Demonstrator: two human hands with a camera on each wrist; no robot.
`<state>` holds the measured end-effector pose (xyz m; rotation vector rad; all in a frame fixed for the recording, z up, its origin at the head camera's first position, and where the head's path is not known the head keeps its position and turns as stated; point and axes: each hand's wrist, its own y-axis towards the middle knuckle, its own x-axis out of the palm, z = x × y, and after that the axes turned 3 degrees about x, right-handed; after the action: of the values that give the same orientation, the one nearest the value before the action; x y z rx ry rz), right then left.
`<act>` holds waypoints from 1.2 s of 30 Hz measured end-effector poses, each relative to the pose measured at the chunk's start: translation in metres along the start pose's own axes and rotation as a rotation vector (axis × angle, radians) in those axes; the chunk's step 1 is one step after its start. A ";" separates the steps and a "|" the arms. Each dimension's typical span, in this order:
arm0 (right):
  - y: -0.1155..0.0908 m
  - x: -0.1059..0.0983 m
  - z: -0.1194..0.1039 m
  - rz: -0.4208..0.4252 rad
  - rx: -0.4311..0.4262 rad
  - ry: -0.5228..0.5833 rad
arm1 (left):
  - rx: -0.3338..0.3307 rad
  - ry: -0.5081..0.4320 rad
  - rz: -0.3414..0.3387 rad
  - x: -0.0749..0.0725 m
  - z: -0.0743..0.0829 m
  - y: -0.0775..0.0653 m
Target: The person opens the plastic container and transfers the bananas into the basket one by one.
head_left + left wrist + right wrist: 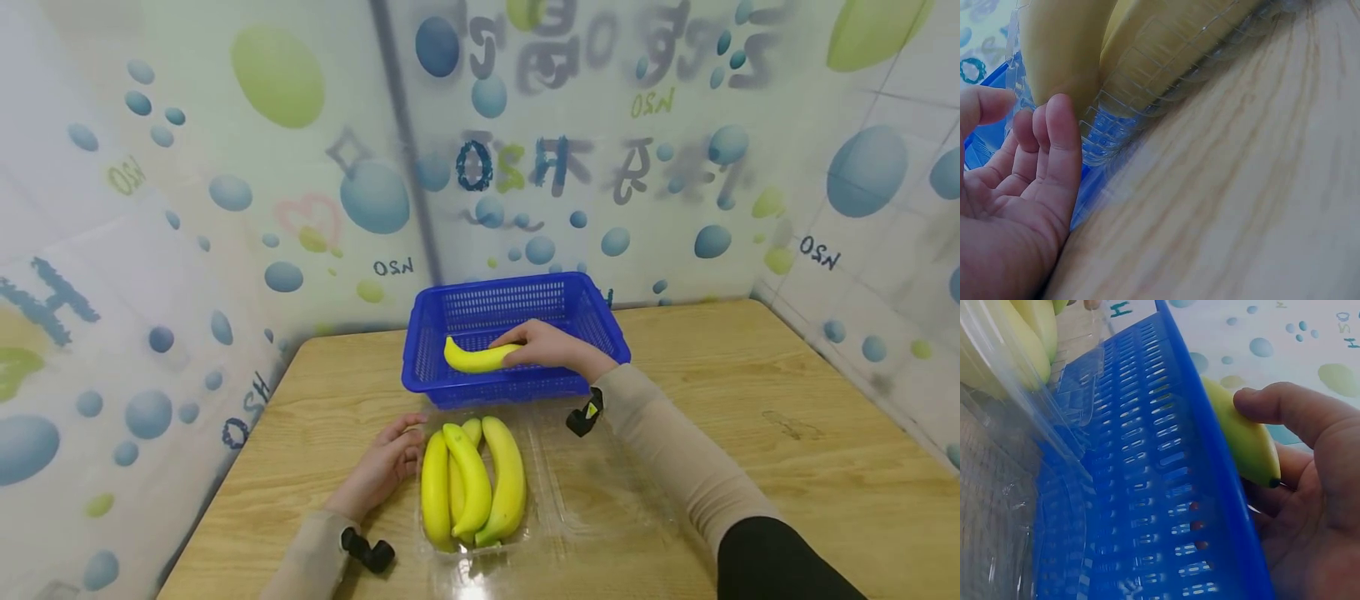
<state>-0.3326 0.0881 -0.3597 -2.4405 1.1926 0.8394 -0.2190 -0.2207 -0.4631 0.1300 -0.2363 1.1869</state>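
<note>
My right hand (546, 344) grips a yellow banana (480, 358) inside the blue basket (517, 387), thumb on the near side. In the right wrist view the banana's dark tip (1274, 482) pokes out past the thumb, just behind the basket's rim. Several more bananas (510, 479) lie side by side in a clear plastic container (534, 525) in front of the basket. Beside the container's left wall is my left hand (384, 462), its fingers loosely bent, fingertips right at the clear wall in the left wrist view, holding nothing.
The container's clear lid (600, 492) lies folded out to the right, under my right forearm. All of this rests on a wooden table (750, 400). Walls with printed dots and letters (375, 196) enclose the table at the back and sides.
</note>
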 end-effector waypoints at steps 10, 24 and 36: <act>0.012 0.004 0.004 -0.061 0.021 0.007 | 0.001 0.008 -0.009 0.001 -0.002 0.001; 0.024 0.008 0.007 -0.082 0.075 -0.010 | -0.002 0.036 -0.003 0.003 0.000 0.001; 0.032 0.012 0.012 -0.112 0.100 -0.064 | -0.001 0.033 0.006 0.000 -0.001 0.001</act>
<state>-0.3562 0.0669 -0.3769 -2.3569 1.0396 0.7994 -0.2200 -0.2199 -0.4639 0.1093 -0.2087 1.1937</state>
